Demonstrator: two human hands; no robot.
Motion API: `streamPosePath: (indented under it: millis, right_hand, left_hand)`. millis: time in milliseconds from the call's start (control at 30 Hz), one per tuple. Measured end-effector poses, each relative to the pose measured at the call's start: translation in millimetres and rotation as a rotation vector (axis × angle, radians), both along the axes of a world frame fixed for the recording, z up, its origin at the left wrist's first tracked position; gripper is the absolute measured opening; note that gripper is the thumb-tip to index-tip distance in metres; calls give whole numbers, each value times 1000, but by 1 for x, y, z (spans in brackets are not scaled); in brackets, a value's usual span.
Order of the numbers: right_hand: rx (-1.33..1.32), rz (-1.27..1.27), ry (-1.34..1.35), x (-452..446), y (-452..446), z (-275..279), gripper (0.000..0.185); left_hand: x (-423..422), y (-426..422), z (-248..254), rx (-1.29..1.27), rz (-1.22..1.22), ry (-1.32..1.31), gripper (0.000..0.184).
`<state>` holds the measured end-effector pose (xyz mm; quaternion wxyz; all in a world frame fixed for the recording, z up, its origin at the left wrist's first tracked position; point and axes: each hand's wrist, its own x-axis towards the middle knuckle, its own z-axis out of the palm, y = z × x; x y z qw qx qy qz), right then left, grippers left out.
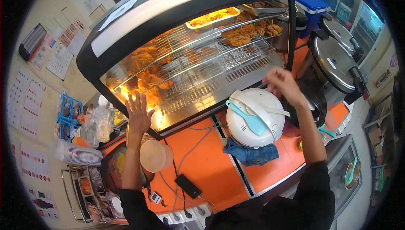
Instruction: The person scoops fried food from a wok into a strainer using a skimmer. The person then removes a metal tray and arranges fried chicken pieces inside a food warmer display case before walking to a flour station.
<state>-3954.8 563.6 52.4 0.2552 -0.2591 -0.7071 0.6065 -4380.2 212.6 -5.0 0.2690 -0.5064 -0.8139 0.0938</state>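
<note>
My left hand (140, 114) is open, its fingers spread at the lower left front of a heated glass display case (253, 72). Pieces of fried chicken (145, 63) lie behind the glass, on wire racks. Over the back edge of a white rice cooker (240, 131) hovers my right hand (283, 86), slightly blurred. Its fingers are loosely bent and a little apart, with nothing visible in them. On the cooker's lid rest a light blue rice paddle (252, 122) and a white utensil (274, 109). A folded blue cloth (253, 153) lies against the cooker's front.
Beside my left forearm stands a round tub (156, 156). A black phone (188, 186), a small timer (155, 197) and cables lie on the orange counter (219, 169), near a power strip (185, 215). Large metal cookers (337, 63) stand right; stacked cups (78, 153) lie left.
</note>
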Motion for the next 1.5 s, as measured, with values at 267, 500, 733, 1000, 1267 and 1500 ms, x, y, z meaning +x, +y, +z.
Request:
streamPosePath:
  millis: [267,500,733,1000,1267,1500]
  right_hand:
    - [-279,226,-67,71,-113,-70,15]
    - [-401,557,-307,94,-227,-135,21]
    - [-226,700,-278,81,-317,-174,25]
    - [-47,666,-407,88,-287,-162,28]
    - [42,675,-374,78,-315,-149,23]
    - [250,851,-251,66,-357,-168,33]
  left_hand:
    - [35,74,-5,38,-105,-103,75]
    - [103,171,11,102,-339,-304,84]
    - [180,191,48,308,-764,-928,48]
    - [323,11,171,802,-1121,-1270,24]
    - [387,-113,270,735,-1330,-262,17]
    - [422,-177,277,721,-852,-448,10]
